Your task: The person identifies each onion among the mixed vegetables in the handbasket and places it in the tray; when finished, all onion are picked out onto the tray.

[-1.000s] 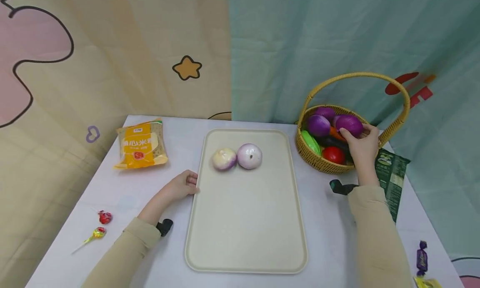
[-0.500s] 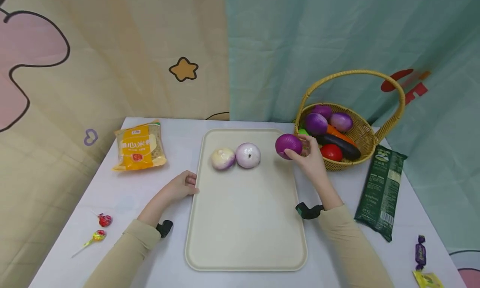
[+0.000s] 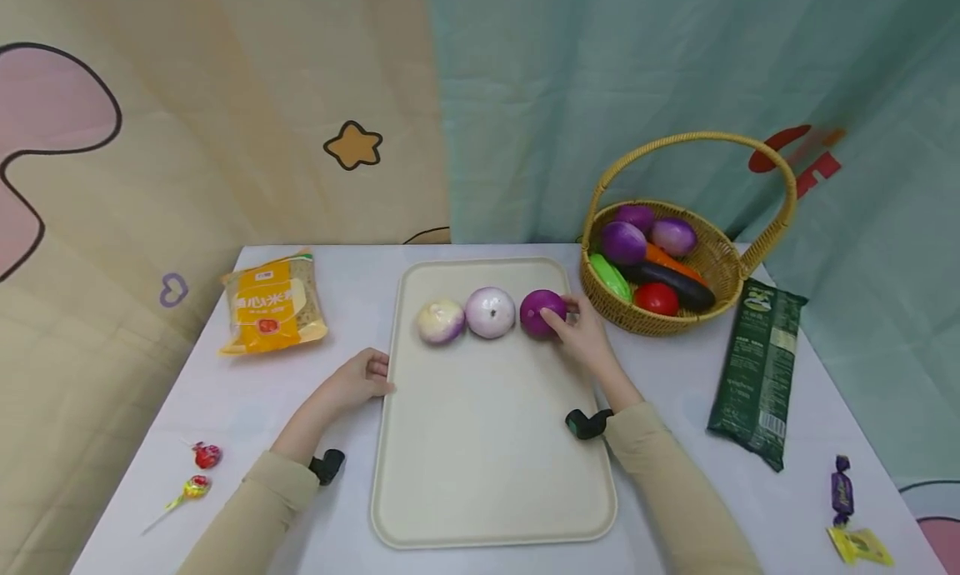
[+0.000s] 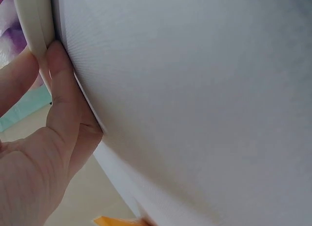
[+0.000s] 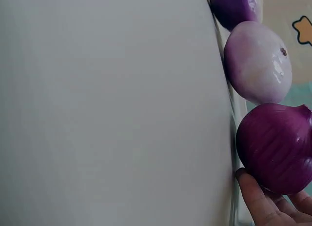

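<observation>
My right hand [image 3: 591, 338] holds a dark purple onion [image 3: 538, 313] at the upper right of the cream tray [image 3: 491, 450], thumb and fingers round its right side. In the right wrist view the onion [image 5: 275, 148] sits low on the tray, fingertips at its base. Left of it lie a pale purple-white onion [image 3: 490, 312] and a whitish one with a purple side [image 3: 440, 322], in a row. At the tray's left edge, my left hand [image 3: 351, 383] pinches the rim; the left wrist view shows thumb and fingers [image 4: 61, 72] on either side of it.
A wicker basket [image 3: 637, 318] with purple onions, an eggplant, a carrot, a tomato and a green vegetable stands back right. A green packet [image 3: 759, 375] and wrapped candies [image 3: 842, 492] lie right; a yellow grain bag [image 3: 273, 304] and lollipops [image 3: 197, 487] lie left.
My right hand has taken the dark purple onion out of the basket and carried it left and down onto the tray, beside the other two. The left hand stays at the tray's edge.
</observation>
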Demonstrator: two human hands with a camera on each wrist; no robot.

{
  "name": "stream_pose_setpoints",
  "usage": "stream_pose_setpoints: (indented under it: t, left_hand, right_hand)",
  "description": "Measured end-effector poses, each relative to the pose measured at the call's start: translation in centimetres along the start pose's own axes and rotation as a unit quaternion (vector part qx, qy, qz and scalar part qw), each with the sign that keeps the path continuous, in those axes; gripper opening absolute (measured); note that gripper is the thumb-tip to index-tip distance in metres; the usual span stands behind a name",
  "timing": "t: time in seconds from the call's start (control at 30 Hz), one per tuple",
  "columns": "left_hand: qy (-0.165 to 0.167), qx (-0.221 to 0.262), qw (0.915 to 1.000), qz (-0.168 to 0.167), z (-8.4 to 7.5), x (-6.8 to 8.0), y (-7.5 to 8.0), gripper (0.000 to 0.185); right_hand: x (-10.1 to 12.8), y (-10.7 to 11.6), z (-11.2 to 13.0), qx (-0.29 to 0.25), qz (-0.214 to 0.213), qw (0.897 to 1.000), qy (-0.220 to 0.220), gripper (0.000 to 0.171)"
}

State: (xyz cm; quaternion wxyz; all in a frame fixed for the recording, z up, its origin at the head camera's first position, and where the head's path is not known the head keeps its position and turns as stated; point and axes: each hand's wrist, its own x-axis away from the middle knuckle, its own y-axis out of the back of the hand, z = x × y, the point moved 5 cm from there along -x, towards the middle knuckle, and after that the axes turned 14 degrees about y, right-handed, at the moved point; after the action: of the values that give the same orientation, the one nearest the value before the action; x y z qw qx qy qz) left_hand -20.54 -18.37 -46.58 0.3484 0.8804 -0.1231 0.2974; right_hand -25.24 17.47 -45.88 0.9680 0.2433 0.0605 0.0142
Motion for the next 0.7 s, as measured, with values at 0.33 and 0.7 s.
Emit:
stream_pose_setpoints:
  t: [0.33, 0.7]
  left_hand:
    - [-0.001, 0.0, 1.0, 0.001, 0.1, 0.0, 0.0, 0.046]
    - [-0.004, 0.005, 0.9999, 0.011, -0.3, 0.2, 0.1, 0.045]
  right_hand:
    - [-0.1, -0.2, -0.6, -0.025, 0.02, 0.999, -0.019, 0.061]
    - [0.5, 2.8, 2.2, 0.023, 0.01, 1.0, 0.016, 0.057]
